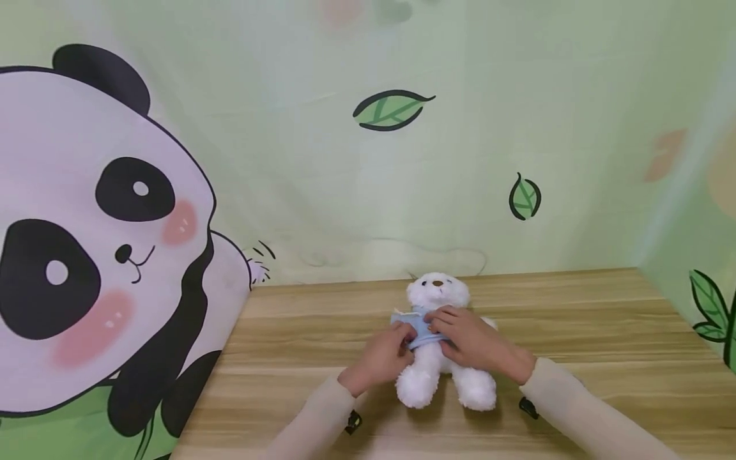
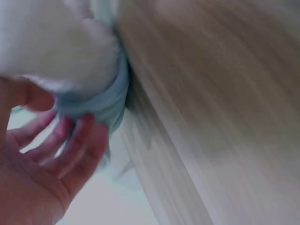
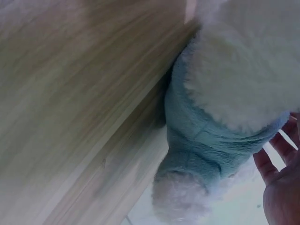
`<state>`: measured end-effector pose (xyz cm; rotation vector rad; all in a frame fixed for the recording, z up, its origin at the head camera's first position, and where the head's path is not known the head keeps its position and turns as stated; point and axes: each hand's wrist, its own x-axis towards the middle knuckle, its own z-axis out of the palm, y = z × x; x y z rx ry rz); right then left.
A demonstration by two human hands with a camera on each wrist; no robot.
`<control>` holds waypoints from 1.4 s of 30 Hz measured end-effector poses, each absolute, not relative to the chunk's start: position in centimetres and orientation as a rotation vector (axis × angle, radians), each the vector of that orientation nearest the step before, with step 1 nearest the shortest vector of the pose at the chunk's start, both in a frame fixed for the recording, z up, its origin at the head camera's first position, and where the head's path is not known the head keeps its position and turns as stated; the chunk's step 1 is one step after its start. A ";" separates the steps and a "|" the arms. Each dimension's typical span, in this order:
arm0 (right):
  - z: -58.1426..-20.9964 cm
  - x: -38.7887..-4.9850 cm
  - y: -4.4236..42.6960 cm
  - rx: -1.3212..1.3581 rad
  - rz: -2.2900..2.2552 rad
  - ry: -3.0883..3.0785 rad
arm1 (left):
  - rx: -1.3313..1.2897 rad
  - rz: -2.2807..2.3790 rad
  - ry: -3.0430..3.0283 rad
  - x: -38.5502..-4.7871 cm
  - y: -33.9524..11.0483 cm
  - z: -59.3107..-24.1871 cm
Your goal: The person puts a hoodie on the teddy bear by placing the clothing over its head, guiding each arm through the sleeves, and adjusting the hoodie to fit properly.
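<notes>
A white plush teddy bear (image 1: pixel 438 295) lies on its back on the wooden table, its legs toward me. Around its body is a light blue doll shirt (image 1: pixel 422 327), with a white-edged sleeve on the left. My left hand (image 1: pixel 382 358) grips the shirt near its left side, fingers curled. From the other side, my right hand (image 1: pixel 474 338) holds the shirt's front, its thumb near the hem. In the left wrist view the fingertips (image 2: pixel 86 123) touch the blue cloth. The right wrist view shows the shirt (image 3: pixel 201 140) around the bear; the right thumb is hidden.
The wood-grain table (image 1: pixel 310 332) meets a pale green backdrop (image 1: pixel 322 211) with a large printed panda (image 1: pixel 115 255) and leaves. Small dark objects (image 1: pixel 353 421) show beside both forearms.
</notes>
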<state>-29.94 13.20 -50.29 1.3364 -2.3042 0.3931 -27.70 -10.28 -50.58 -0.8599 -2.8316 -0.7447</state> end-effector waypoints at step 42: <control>-50.7 -30.0 12.3 1.282 0.449 -2.367 | -0.583 -1.221 -2.853 -31.0 -11.8 -50.4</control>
